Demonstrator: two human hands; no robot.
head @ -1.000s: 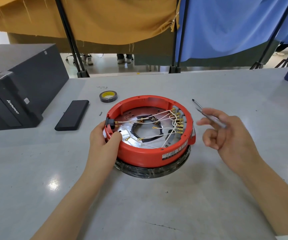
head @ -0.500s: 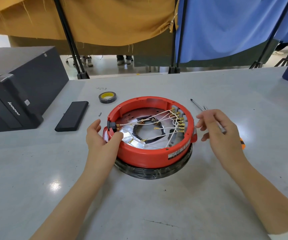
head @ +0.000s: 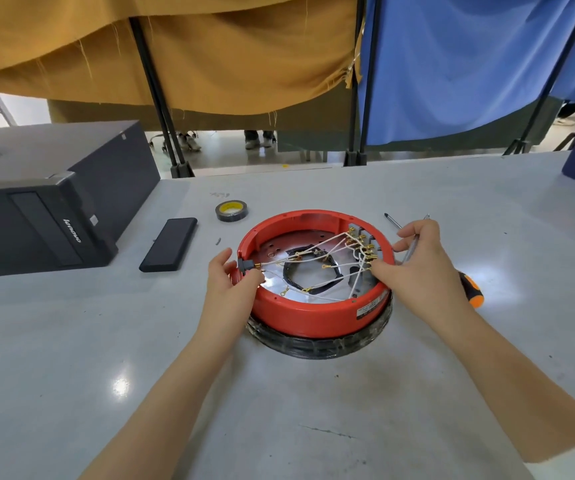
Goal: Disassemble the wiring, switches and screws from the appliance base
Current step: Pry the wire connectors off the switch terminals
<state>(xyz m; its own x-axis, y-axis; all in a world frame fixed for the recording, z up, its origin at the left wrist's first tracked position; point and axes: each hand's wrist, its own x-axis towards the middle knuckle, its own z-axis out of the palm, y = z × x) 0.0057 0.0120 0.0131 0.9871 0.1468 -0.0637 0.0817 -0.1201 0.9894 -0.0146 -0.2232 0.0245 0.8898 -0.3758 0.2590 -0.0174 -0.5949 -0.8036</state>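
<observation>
- round red plastic appliance base sits open side up near the middle of the grey bench, resting on a black ring-shaped part beneath it.
- inside the base: shiny metal plate with a dark opening at its centre; thin white wires with small brass terminals cross over it toward a grey switch block on the right inner wall.
- left hand at the left rim of the base; thumb and fingers curled round a small black connector there, gripping it.
- right hand at the right rim; fingertips pinch at the brass terminals beside the switch block, and the same hand has a slim silver tool tucked between its fingers.
- screwdriver with black-and-orange handle lies on the bench just right of the base, partly hidden behind the right hand; its tip shows past the fingers.
- roll of black tape with yellow core on the bench behind the base, left of centre.
- flat black rectangular bar lies left of the base; a tiny dark screw-like piece lies between it and the base.
- black desktop computer case lies on its side at the far left of the bench.
- mustard-yellow cloth and blue cloth hang on black stands behind the bench.
</observation>
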